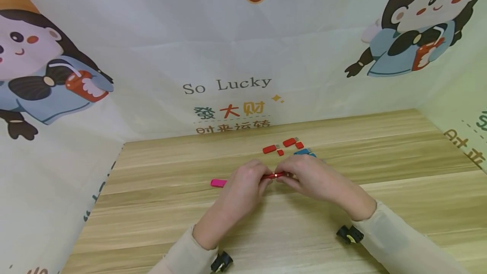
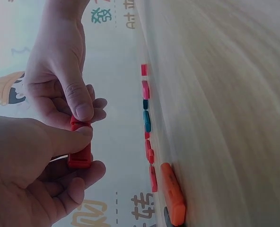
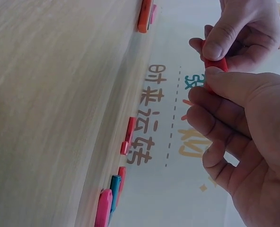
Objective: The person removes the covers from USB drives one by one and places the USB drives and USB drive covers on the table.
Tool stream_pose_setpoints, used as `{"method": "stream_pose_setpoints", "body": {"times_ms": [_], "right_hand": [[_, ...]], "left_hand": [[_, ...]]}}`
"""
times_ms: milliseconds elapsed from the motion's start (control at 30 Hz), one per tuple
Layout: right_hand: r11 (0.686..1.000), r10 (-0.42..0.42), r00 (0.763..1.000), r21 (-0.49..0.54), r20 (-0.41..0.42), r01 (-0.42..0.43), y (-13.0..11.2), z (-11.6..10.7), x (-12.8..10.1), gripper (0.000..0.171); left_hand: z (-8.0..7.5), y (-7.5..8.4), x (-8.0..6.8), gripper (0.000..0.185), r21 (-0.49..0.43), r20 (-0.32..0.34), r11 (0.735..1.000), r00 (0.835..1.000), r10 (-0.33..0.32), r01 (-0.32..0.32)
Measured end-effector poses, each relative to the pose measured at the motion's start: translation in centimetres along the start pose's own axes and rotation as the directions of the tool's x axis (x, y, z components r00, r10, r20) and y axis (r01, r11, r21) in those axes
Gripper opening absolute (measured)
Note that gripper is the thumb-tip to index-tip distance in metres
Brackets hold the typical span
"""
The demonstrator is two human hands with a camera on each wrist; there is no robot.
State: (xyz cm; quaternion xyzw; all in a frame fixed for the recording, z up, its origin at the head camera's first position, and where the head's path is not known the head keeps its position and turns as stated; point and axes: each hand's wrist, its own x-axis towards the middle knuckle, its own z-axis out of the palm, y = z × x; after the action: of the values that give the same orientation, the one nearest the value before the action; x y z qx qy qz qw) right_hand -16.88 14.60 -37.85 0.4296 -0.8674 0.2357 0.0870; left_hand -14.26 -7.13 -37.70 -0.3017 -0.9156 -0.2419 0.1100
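Above the tabletop [image 1: 380, 147], your left hand [image 1: 243, 183] and right hand [image 1: 310, 179] both pinch one red stick [image 1: 277, 175]. Other red sticks [image 1: 271, 149] lie uncapped, caps beside them.

Light wood-grain table [image 1: 380, 172], planks running left to right, bordered by a printed backdrop on three sides. Lying on it: a pink stick [image 1: 218, 183] at left of centre; toward the back edge, two red sticks [image 1: 270, 149] [image 1: 289, 142], each with a small red cap [image 1: 280, 152] [image 1: 299, 145] just beside it; a blue stick [image 1: 304, 152] near them
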Motion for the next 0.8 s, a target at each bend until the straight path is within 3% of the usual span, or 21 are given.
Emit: {"method": "stream_pose_setpoints", "body": {"times_ms": [800], "right_hand": [[0.997, 0.074, 0.997, 0.01, 0.028, -0.074, 0.4, -1.3, -0.7, 0.004]], "left_hand": [[-0.3, -0.3, 0.4, 0.004, 0.003, 0.022, 0.998, 0.998, -0.058, 0.058]]}}
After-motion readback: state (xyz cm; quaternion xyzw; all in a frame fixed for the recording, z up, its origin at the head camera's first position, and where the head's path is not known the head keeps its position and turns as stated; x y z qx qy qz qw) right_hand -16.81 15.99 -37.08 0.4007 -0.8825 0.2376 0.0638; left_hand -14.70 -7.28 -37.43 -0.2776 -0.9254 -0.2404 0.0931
